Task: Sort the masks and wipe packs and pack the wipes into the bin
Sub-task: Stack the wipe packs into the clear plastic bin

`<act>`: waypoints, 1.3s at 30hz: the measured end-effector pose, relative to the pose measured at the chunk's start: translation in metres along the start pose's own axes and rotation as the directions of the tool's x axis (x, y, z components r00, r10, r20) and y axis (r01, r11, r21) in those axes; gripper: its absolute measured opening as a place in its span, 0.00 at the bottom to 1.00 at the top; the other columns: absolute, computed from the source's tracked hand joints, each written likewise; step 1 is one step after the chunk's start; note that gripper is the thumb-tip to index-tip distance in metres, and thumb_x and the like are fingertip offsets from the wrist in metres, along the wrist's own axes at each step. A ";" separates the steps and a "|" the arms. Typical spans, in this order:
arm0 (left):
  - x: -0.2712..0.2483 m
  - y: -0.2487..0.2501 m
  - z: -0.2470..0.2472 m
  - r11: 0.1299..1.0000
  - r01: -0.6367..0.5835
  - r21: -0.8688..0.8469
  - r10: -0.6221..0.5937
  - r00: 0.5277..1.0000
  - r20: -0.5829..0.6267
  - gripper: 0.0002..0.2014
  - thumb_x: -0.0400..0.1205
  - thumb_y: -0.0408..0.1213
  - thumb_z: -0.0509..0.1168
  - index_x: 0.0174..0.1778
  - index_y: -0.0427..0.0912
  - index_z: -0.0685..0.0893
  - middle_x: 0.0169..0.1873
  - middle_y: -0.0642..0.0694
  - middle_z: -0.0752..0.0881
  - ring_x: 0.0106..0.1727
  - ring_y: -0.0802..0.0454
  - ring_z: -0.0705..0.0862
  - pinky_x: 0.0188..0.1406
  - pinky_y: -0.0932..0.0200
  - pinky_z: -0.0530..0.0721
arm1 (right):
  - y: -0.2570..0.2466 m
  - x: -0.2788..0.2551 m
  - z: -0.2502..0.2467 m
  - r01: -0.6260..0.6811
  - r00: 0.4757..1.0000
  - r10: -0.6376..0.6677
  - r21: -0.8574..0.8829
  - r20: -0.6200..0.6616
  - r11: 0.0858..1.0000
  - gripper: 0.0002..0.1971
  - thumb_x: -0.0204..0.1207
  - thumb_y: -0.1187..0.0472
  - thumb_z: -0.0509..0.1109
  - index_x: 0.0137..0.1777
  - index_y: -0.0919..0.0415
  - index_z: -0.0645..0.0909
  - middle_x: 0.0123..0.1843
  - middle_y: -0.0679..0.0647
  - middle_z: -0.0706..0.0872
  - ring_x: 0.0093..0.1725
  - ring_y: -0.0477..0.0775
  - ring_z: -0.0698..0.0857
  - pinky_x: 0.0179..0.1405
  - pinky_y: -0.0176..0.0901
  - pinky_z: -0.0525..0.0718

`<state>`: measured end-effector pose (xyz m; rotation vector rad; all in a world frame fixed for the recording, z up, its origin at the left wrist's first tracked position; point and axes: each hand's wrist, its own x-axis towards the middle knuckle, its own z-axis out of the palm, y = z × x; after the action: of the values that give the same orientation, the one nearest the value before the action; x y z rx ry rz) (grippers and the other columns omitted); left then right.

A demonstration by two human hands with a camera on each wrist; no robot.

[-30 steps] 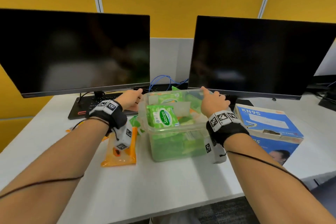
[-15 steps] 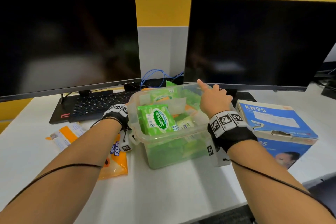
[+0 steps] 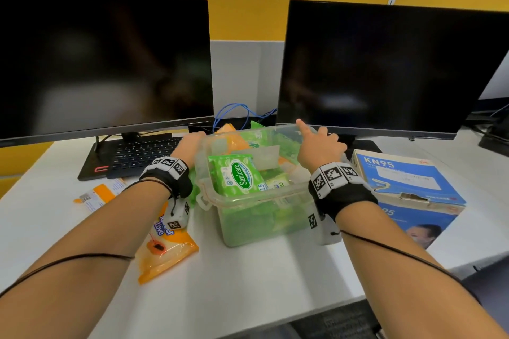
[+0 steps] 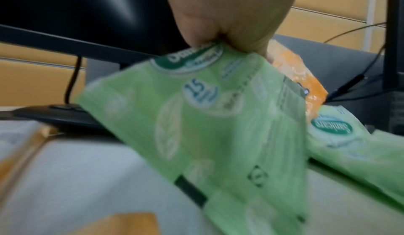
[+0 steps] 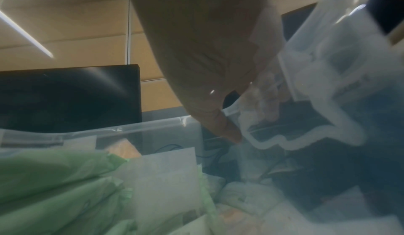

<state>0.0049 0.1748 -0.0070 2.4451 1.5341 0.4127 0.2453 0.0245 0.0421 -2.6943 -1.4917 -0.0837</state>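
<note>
A clear plastic bin (image 3: pixel 234 202) stands mid-table, holding several green Sanicare wipe packs (image 3: pixel 238 175). My left hand (image 3: pixel 190 143) is at the bin's far left side. In the left wrist view this hand (image 4: pixel 220 40) pinches the top edge of a green wipe pack (image 4: pixel 207 118), which hangs above the table. My right hand (image 3: pixel 316 143) holds the bin's far right rim, its index finger stretched out. The right wrist view shows its thumb (image 5: pixel 225 128) inside the bin wall (image 5: pixel 153 124) and its fingers (image 5: pixel 266 104) outside. A blue KN95 mask box (image 3: pixel 407 181) lies to the right of the bin.
An orange wipe pack (image 3: pixel 165 250) lies under my left wrist, and an orange-and-white sachet (image 3: pixel 96 195) lies further left. Another green pack (image 4: pixel 349 143) and an orange one (image 4: pixel 306 76) lie by the bin. A keyboard (image 3: pixel 137 154) and two monitors (image 3: pixel 104 63) stand behind.
My left hand dipped beside the bin and has come up at its far left side holding a green pack. The right hand has stayed on the rim.
</note>
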 end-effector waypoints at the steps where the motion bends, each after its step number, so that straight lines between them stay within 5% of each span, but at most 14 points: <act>1: -0.004 0.002 -0.010 0.999 0.018 -0.041 -0.021 0.997 -0.076 0.09 0.81 0.31 0.63 0.55 0.32 0.79 0.57 0.33 0.83 0.61 0.36 0.81 0.59 0.45 0.77 | 0.000 -0.001 -0.001 -0.002 1.000 0.002 0.003 0.005 1.000 0.39 0.81 0.60 0.61 0.84 0.38 0.43 0.78 0.63 0.66 0.72 0.67 0.71 0.64 0.64 0.75; 4: -0.011 -0.007 -0.030 0.975 0.076 -0.208 -0.134 0.949 -0.284 0.15 0.85 0.42 0.59 0.49 0.30 0.79 0.49 0.30 0.83 0.53 0.33 0.81 0.51 0.43 0.77 | -0.001 -0.003 -0.003 -0.014 1.000 0.013 0.015 0.020 1.000 0.40 0.80 0.59 0.62 0.84 0.37 0.43 0.79 0.63 0.64 0.73 0.68 0.69 0.65 0.65 0.73; 8: -0.037 -0.003 -0.082 0.906 0.047 -0.421 -0.283 0.806 -0.519 0.20 0.86 0.48 0.56 0.49 0.30 0.75 0.48 0.33 0.80 0.49 0.37 0.78 0.45 0.47 0.72 | -0.007 -0.010 -0.006 -0.058 0.998 0.056 0.042 0.037 0.997 0.40 0.79 0.55 0.63 0.84 0.39 0.43 0.78 0.62 0.65 0.73 0.68 0.69 0.67 0.65 0.71; 14: -0.058 0.018 -0.144 0.914 -0.251 -0.319 -0.100 0.623 -0.775 0.12 0.86 0.46 0.57 0.43 0.41 0.70 0.40 0.43 0.73 0.41 0.49 0.71 0.35 0.60 0.59 | -0.027 -0.031 -0.021 -0.125 0.986 0.097 0.219 0.134 0.968 0.36 0.77 0.46 0.64 0.83 0.46 0.54 0.78 0.62 0.66 0.75 0.68 0.67 0.69 0.63 0.67; 16: -0.066 0.033 -0.163 0.906 -0.333 -0.262 -0.044 0.541 -0.840 0.10 0.86 0.44 0.57 0.43 0.42 0.70 0.39 0.42 0.73 0.40 0.49 0.70 0.34 0.60 0.58 | -0.032 -0.037 -0.031 -0.051 0.999 0.038 0.442 0.038 0.895 0.30 0.77 0.46 0.64 0.79 0.52 0.66 0.76 0.61 0.70 0.75 0.66 0.68 0.70 0.60 0.67; 18: -0.073 0.050 -0.173 0.896 -0.375 -0.238 -0.025 0.492 -0.870 0.11 0.86 0.44 0.57 0.43 0.42 0.69 0.39 0.42 0.74 0.39 0.49 0.70 0.34 0.60 0.59 | -0.040 -0.046 -0.043 0.185 0.982 -0.097 0.718 -0.162 0.671 0.27 0.79 0.44 0.65 0.75 0.55 0.72 0.74 0.57 0.75 0.73 0.60 0.72 0.69 0.53 0.70; 20: -0.076 0.070 -0.170 0.894 -0.374 -0.247 -0.038 0.485 -0.874 0.12 0.86 0.44 0.57 0.42 0.41 0.69 0.38 0.42 0.74 0.39 0.50 0.70 0.34 0.60 0.59 | -0.054 -0.063 -0.061 0.347 0.924 -0.296 0.859 -0.243 0.376 0.27 0.79 0.43 0.66 0.75 0.54 0.73 0.70 0.51 0.79 0.69 0.51 0.78 0.64 0.44 0.75; 21: -0.075 0.079 -0.163 0.882 -0.380 -0.279 -0.059 0.497 -0.866 0.12 0.86 0.44 0.58 0.42 0.40 0.69 0.38 0.42 0.74 0.39 0.50 0.71 0.34 0.60 0.59 | -0.062 -0.069 -0.066 0.362 0.894 -0.382 0.880 -0.234 0.308 0.27 0.79 0.42 0.66 0.74 0.52 0.73 0.67 0.48 0.81 0.66 0.47 0.79 0.61 0.42 0.77; 26: -0.075 0.110 -0.124 0.765 -0.360 -0.534 -0.261 0.585 -0.768 0.12 0.87 0.41 0.56 0.45 0.34 0.71 0.41 0.37 0.76 0.42 0.48 0.72 0.37 0.62 0.60 | -0.078 -0.077 -0.066 0.376 0.888 -0.364 0.900 -0.282 0.220 0.24 0.71 0.46 0.77 0.62 0.55 0.77 0.58 0.48 0.87 0.54 0.44 0.86 0.57 0.47 0.86; 29: -0.076 0.114 -0.119 0.726 -0.323 -0.607 -0.339 0.600 -0.725 0.14 0.88 0.39 0.54 0.52 0.28 0.73 0.50 0.31 0.79 0.49 0.42 0.77 0.43 0.61 0.63 | -0.064 -0.079 -0.066 0.418 0.871 -0.426 0.825 -0.245 0.380 0.22 0.71 0.47 0.77 0.61 0.57 0.83 0.56 0.50 0.89 0.55 0.49 0.87 0.55 0.46 0.86; 32: -0.079 0.107 -0.130 0.681 -0.249 -0.688 -0.410 0.649 -0.641 0.16 0.88 0.40 0.52 0.60 0.27 0.71 0.60 0.31 0.79 0.62 0.39 0.78 0.54 0.55 0.70 | -0.038 -0.075 -0.072 0.381 0.923 -0.256 0.789 -0.288 0.482 0.15 0.72 0.50 0.75 0.51 0.60 0.85 0.49 0.55 0.88 0.49 0.52 0.86 0.47 0.43 0.81; 36: -0.090 0.064 -0.136 0.588 -0.016 -0.808 -0.600 0.661 -0.450 0.19 0.88 0.41 0.52 0.70 0.31 0.66 0.69 0.33 0.75 0.69 0.39 0.76 0.61 0.51 0.73 | -0.015 -0.064 -0.064 0.039 0.991 -0.131 0.834 0.041 0.550 0.12 0.70 0.60 0.69 0.52 0.64 0.84 0.55 0.62 0.87 0.54 0.62 0.86 0.57 0.53 0.86; 39: -0.104 0.020 -0.121 0.635 0.260 -0.728 -0.666 0.662 -0.345 0.21 0.87 0.37 0.55 0.72 0.27 0.64 0.72 0.28 0.72 0.72 0.34 0.72 0.67 0.45 0.71 | -0.017 -0.064 -0.057 -0.060 0.966 -0.113 0.630 0.232 0.774 0.16 0.72 0.67 0.68 0.59 0.69 0.79 0.53 0.60 0.81 0.57 0.63 0.83 0.53 0.46 0.82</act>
<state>-0.0638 0.0767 0.1005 1.3240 1.7981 1.4119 0.1958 -0.0250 0.0942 -2.1733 -1.2924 0.6770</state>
